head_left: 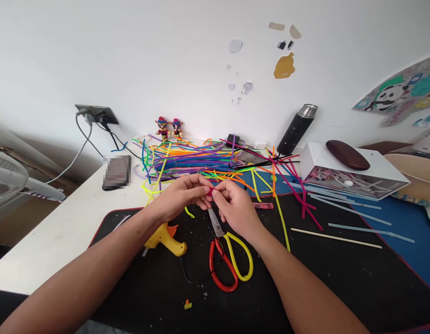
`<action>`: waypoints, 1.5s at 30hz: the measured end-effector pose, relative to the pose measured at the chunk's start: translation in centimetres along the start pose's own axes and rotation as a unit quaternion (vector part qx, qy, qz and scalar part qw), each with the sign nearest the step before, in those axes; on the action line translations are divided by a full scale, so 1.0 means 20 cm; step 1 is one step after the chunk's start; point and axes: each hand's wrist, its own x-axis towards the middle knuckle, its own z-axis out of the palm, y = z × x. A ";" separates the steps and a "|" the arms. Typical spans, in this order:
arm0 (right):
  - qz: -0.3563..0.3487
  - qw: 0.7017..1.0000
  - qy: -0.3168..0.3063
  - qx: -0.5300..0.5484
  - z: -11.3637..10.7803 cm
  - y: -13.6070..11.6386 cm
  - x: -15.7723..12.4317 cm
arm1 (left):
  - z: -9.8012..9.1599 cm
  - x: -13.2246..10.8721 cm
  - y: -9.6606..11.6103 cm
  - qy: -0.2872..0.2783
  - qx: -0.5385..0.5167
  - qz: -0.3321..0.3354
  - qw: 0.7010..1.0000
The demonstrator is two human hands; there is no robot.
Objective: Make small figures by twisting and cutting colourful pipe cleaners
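On the white desk [61, 220], a black mat [326, 278] lies in front of a heap of coloured pipe cleaners [190, 161]. Above the mat, the left hand [185, 195] and right hand [234, 204] meet, both curled into a tight pinch. Just below them lie scissors [218, 230] with red and yellow handles, and to the left a yellow glue gun [169, 240]. Pinched between both hands is a small pink piece [211, 191].

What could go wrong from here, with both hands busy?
The small pink piece pinched between the left hand and right hand could slip. The scissors point toward the hands and might nick a finger. The left forearm could bump the yellow glue gun.
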 end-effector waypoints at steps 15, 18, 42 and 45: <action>-0.019 0.997 -0.005 -0.080 0.01 0.07 0.01 | -0.01 0.01 0.01 0.002 0.063 -0.007 0.998; -0.012 0.998 -0.005 -0.069 0.02 0.07 0.01 | -0.01 0.01 0.01 0.008 0.071 -0.007 0.997; 0.056 0.997 0.007 0.050 -0.01 0.03 0.03 | 0.02 -0.03 -0.01 0.061 0.340 0.171 0.923; 0.055 0.997 0.006 0.060 -0.01 0.04 0.03 | 0.02 -0.03 -0.01 0.074 0.439 0.227 0.866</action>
